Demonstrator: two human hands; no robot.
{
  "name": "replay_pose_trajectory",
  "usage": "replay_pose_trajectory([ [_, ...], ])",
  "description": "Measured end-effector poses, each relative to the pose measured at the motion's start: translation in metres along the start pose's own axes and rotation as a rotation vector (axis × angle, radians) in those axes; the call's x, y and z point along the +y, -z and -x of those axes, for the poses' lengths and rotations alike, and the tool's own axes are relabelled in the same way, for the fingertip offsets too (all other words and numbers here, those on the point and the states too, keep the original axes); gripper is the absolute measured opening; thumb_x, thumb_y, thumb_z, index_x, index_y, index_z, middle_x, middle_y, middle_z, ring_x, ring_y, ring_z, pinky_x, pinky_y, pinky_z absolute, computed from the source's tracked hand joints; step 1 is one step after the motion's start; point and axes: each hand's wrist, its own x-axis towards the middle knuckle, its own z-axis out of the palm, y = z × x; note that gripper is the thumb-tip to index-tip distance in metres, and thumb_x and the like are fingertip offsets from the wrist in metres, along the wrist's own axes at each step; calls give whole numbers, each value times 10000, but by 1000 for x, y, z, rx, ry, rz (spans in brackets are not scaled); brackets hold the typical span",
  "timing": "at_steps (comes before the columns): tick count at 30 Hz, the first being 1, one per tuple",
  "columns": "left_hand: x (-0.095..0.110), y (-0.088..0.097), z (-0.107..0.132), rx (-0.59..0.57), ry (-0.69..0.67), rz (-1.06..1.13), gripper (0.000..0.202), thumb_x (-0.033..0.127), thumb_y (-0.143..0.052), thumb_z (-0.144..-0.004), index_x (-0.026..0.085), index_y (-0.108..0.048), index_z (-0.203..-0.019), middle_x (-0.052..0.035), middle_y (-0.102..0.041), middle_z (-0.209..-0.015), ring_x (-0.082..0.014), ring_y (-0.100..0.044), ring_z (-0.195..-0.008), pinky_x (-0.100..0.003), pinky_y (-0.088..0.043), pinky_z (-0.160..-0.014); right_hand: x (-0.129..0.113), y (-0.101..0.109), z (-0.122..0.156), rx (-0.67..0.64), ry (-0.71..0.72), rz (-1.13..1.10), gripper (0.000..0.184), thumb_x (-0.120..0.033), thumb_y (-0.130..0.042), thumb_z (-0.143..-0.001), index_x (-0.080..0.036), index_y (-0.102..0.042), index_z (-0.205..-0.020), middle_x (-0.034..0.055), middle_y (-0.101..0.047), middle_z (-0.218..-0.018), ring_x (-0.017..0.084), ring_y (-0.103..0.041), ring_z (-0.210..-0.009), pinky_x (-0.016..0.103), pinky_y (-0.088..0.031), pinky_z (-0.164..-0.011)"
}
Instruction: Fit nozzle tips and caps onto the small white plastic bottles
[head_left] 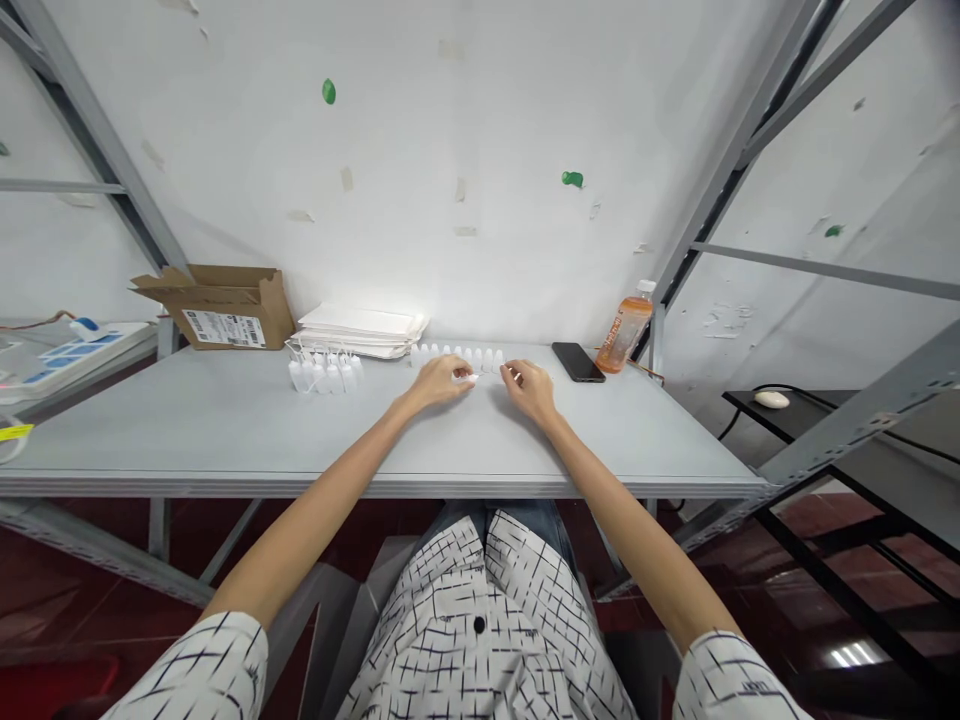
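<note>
My checked sleeve (pixel 191 670) lay nearest; my left grip (pixel 442 382) clamped a white plastic piece (pixel 468 379); my right grip (pixel 531 390) was open beside white caps (pixel 457 358) lined along the desk's (pixel 225 430) back edge, within reach.

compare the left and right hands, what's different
The left hand pinches a small white piece at its fingertips, while the right hand shows nothing held. The left hand's fingers point rightward, and the right hand's fingers point leftward, toward it. Both are bare and sit just in front of a row of small white plastic pieces on the grey table.
</note>
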Motion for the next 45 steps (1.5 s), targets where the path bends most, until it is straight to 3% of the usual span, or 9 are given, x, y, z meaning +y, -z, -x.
replay_pose_trajectory([
  [5, -3, -18, -2, 100, -89, 158, 202, 311, -602, -819, 168, -690, -932, -74, -651, -920, -201, -616, -841, -335, -498, -774, -18, -18, -8, -61, -44, -80, 266, -344, -499, -950, -199, -712, -884, 43, -722, -853, 154, -601, -706, 249, -384, -667],
  [12, -10, -23, 8, 135, -4, 221, 239, 303, -669, -765, 157, -707, -950, -82, -646, -930, -200, -620, -836, -322, -521, -743, -24, -24, -6, -227, -116, -350, 248, -326, -544, -910, -185, -653, -737, -7, -650, -680, 117, -569, -535, 248, -428, -640],
  [16, -12, -24, 7, 119, 15, 223, 223, 338, -671, -772, 154, -726, -884, -85, -676, -905, -204, -631, -836, -324, -520, -745, -21, -25, -4, -249, -136, -466, 224, -338, -579, -892, -182, -641, -744, -23, -641, -674, 89, -537, -436, 253, -456, -617],
  [30, -11, -23, 6, 82, 46, 148, 321, 440, -682, -773, 161, -771, -906, -80, -729, -899, -203, -636, -775, -302, -473, -697, -21, -20, -5, -298, -190, -527, 343, -478, -634, -859, -182, -628, -685, -10, -638, -601, 114, -569, -461, 266, -469, -617],
  [35, -7, -21, 7, 30, 43, 218, 296, 430, -689, -771, 178, -793, -888, -65, -749, -876, -212, -647, -824, -296, -473, -721, -22, -20, -4, -346, -245, -571, 399, -547, -671, -811, -185, -616, -650, -10, -587, -488, 123, -517, -414, 255, -414, -479],
  [38, -5, -20, 8, 11, 56, 251, 293, 426, -692, -770, 190, -803, -903, -53, -758, -867, -210, -651, -818, -296, -478, -726, -21, -21, -4, -371, -281, -636, 401, -543, -703, -779, -186, -603, -627, -2, -587, -469, 120, -495, -384, 254, -402, -430],
  [45, -7, -17, 8, -19, 82, 300, 307, 453, -718, -735, 196, -810, -874, -27, -772, -848, -212, -666, -806, -305, -496, -754, -14, -27, -3, -388, -256, -717, 345, -477, -714, -765, -172, -628, -628, 8, -609, -472, 129, -550, -412, 259, -488, -476],
])
